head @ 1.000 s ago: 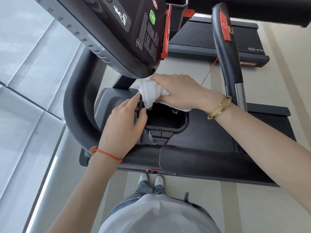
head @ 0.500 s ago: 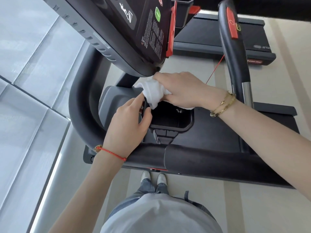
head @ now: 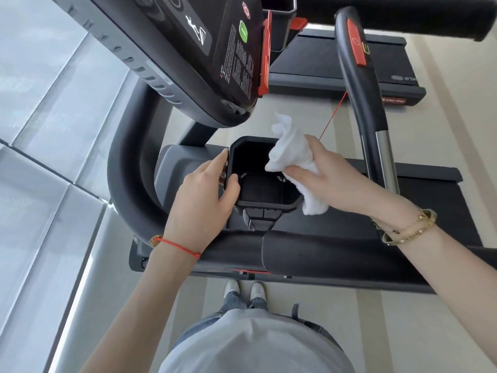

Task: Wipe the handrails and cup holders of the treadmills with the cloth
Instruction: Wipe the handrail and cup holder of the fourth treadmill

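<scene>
Black moulded plastic: cup holder (head: 265, 184), a deep square-mouthed bin set in the treadmill below the console (head: 204, 57), which overhangs its far rim. Curved black handrail (head: 126, 179) wraps the left side; a padded crossbar (head: 336, 254) runs across just nearer the person. Second upright handrail (head: 360, 103) at right, with a red panel and a chrome section lower down, stands beside the right wrist. Thin red cord (head: 333, 117) slants from near that rail towards the cloth. Another treadmill deck (head: 341, 63) lies beyond, partly cut off by the console. Holder floor is dark; little detail readable (two pale clips show). Cloth (head: 291, 160), white towelling, bunched, lies over the holder's right rim, its top tuft free above. Right hand (head: 330, 179) grips the cloth, fingers curled round it. Left hand (head: 204, 195) holds the holder's left rim, thumb on the inner edge, fingers against the outer wall. Shoes (head: 244, 289) on pale floor.
</scene>
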Demonstrator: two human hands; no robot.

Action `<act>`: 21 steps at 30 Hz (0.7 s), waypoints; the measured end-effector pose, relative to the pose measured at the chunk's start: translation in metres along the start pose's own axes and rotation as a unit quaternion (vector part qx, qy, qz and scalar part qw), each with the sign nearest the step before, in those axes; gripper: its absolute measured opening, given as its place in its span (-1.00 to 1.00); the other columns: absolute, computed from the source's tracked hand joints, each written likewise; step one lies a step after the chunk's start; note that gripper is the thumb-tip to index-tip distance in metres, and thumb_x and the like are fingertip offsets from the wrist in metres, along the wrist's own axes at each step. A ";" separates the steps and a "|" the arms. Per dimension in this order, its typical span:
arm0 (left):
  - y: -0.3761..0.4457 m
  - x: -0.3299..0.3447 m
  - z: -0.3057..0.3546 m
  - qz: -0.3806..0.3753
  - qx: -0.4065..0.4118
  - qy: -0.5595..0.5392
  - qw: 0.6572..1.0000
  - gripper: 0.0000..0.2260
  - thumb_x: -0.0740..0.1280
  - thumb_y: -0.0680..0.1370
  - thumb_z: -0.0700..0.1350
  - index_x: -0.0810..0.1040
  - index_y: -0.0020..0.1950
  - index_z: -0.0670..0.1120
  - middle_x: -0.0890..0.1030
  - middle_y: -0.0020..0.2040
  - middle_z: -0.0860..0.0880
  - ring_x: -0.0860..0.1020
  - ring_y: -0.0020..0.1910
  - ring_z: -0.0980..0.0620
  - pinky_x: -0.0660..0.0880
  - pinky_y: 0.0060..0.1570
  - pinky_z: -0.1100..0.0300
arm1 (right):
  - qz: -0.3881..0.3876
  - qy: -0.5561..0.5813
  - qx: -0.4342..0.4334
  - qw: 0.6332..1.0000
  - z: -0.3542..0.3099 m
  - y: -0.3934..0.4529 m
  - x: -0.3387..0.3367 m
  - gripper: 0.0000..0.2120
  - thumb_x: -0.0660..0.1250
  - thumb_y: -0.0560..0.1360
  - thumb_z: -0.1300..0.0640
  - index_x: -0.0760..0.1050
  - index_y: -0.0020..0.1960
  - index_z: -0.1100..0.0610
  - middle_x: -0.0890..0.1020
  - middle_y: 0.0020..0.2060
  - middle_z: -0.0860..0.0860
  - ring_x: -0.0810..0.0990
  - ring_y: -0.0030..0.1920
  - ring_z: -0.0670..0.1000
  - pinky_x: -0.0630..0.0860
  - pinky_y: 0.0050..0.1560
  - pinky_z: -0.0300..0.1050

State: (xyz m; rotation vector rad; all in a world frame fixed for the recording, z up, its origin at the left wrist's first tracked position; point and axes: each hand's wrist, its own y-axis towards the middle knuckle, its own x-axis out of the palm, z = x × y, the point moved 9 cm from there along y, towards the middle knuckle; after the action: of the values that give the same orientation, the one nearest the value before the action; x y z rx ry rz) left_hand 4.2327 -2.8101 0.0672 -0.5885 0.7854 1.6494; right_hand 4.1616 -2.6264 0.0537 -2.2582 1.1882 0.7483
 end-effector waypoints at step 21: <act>0.001 -0.007 -0.011 0.033 -0.045 -0.114 0.992 -0.62 0.04 0.66 0.01 0.61 0.16 -0.11 0.66 -0.07 -0.06 0.58 -0.05 0.03 0.52 0.10 0.10 | -0.025 -0.343 -0.181 0.921 -0.071 -0.039 0.048 -0.58 0.12 0.57 -0.24 0.35 -0.13 0.13 0.49 -0.26 0.00 0.47 -0.20 0.06 0.13 -0.15 -0.18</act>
State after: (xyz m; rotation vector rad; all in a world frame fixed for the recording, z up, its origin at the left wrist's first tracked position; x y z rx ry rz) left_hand 4.2333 -2.8229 0.0650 -0.4293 0.5708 1.7829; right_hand 4.2346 -2.6795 0.0801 -1.9840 0.6829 1.6741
